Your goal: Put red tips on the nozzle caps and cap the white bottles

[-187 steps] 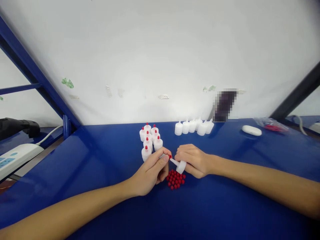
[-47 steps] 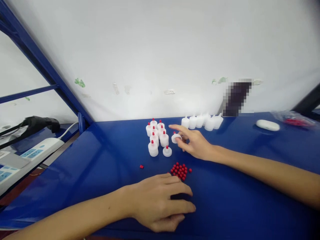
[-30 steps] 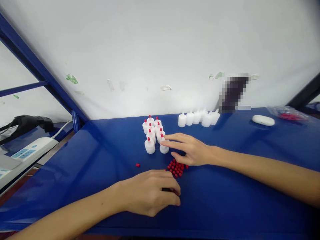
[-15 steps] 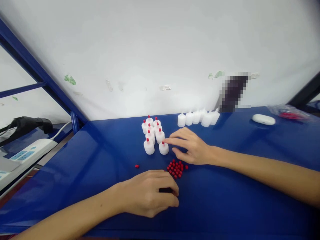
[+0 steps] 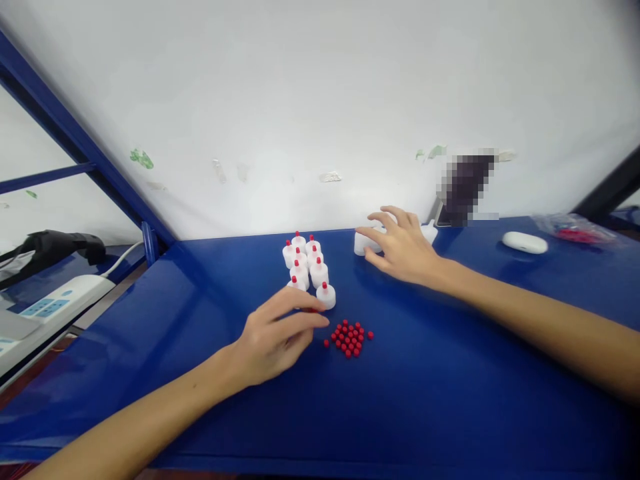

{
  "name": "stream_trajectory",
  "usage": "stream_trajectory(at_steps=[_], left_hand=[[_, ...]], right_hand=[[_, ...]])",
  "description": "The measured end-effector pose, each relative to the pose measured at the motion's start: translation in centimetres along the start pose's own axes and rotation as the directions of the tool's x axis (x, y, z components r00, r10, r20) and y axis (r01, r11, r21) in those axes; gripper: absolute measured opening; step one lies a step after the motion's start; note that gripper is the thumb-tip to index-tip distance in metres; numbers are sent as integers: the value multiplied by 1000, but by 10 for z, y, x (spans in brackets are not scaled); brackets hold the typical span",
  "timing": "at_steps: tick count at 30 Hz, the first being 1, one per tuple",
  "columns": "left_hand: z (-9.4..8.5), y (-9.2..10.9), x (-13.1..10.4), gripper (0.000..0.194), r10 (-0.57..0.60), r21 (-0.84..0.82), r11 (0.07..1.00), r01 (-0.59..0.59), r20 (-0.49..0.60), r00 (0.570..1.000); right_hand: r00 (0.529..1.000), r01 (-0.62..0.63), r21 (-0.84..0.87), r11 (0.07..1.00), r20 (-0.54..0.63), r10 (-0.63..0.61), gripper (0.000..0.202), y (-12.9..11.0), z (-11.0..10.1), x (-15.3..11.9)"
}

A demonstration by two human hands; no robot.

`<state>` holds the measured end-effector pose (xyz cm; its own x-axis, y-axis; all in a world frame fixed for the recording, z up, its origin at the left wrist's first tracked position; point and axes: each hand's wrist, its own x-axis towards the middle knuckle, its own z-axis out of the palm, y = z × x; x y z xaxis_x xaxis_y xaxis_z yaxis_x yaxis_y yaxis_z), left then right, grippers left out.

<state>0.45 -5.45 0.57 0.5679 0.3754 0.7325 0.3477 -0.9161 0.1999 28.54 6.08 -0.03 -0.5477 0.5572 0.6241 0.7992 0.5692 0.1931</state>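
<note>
My left hand [image 5: 280, 333] is closed, thumb and fingers brought together around a small red cap [image 5: 313, 310] that shows between the fingertips. It hovers just in front of two rows of white bottles [image 5: 326, 297] with red tips. Beside it on the right lies a cluster of small red caps [image 5: 349, 339]. My right hand [image 5: 400, 247] has its fingers spread over the group of uncapped white bottles [image 5: 361, 242] near the wall, partly covering them. Whether its fingertips touch a bottle is hard to tell.
On the blue table [image 5: 450, 387], a white oval case [image 5: 525, 243] and a clear plastic bag with red contents [image 5: 575, 230] lie at the right. A dark device [image 5: 453, 212], partly pixelated, leans against the wall. At the left is a white power strip [image 5: 60, 307].
My right hand has moved from the front capped bottle back to the uncapped bottles. My left hand has moved up and left, and a red cap now shows in its fingers.
</note>
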Motion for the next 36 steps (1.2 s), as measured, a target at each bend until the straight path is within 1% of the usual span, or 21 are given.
stream_trajectory(at_steps=[2,4,6,7,8,9,10,11,12,13,14,15,17,18,20,21,23,25,29,33,36], left_hand=[[-3,-3,0,28,-60,9,998,61,-50,997],[-5,-5,0,26,-114,-6,993,114,-91,989],[-3,-3,0,23,-191,-54,981,185,-125,974],[-2,-2,1,21,-249,-104,966,236,-138,959],[0,0,2,18,-327,-180,937,300,-142,934],[3,1,3,14,-420,-279,885,373,-132,898],[5,2,4,8,-517,-388,807,444,-103,850],[6,3,5,4,-605,-494,709,503,-61,794],[8,3,6,4,-673,-582,607,541,-16,739],[8,3,6,7,-720,-645,519,562,26,694],[9,2,6,9,-747,-685,455,569,53,662],[9,1,6,10,-764,-711,414,568,67,642],[8,-1,4,10,-783,-740,373,560,73,617],[7,-2,3,10,-790,-747,361,558,73,609],[7,-2,2,11,-797,-753,346,560,78,598],[7,-1,2,11,-798,-752,339,565,89,597],[7,1,2,12,-794,-752,326,573,111,598],[7,3,3,13,-786,-752,321,575,127,604],[7,5,5,15,-772,-722,357,593,130,623],[5,7,6,14,-759,-704,380,600,135,638],[3,7,7,11,-746,-704,387,596,140,651]], right_hand=[[999,25,15,1000,28,-26,35,1,3,-1],[999,33,50,998,15,-34,36,3,5,-1],[998,33,89,995,-50,-28,37,3,4,2],[995,38,113,993,-96,-27,38,3,1,3],[989,48,139,989,-146,-28,38,0,-3,5],[980,66,171,983,-196,-31,36,-3,-8,6],[968,86,204,975,-250,-33,34,-8,-13,7],[955,110,240,965,-294,-36,32,-15,-19,8],[943,137,278,951,-331,-39,29,-22,-25,8],[939,160,314,936,-341,-46,29,-31,-30,7],[937,192,342,920,-344,-68,30,-40,-35,6],[933,230,363,903,-347,-98,31,-48,-40,4],[922,321,407,855,-342,-183,33,-63,-46,-1],[905,372,433,821,-365,-218,34,-69,-48,-4],[878,463,486,741,-367,-308,34,-77,-50,-9],[867,493,507,707,-353,-352,32,-80,-50,-10],[855,517,537,666,-294,-427,28,-83,-51,-13],[849,519,550,654,-245,-468,26,-85,-51,-15],[835,527,570,630,-212,-507,24,-87,-51,-16],[831,525,589,615,-197,-521,25,-88,-52,-16],[843,498,613,613,-177,-508,25,-88,-53,-16]])
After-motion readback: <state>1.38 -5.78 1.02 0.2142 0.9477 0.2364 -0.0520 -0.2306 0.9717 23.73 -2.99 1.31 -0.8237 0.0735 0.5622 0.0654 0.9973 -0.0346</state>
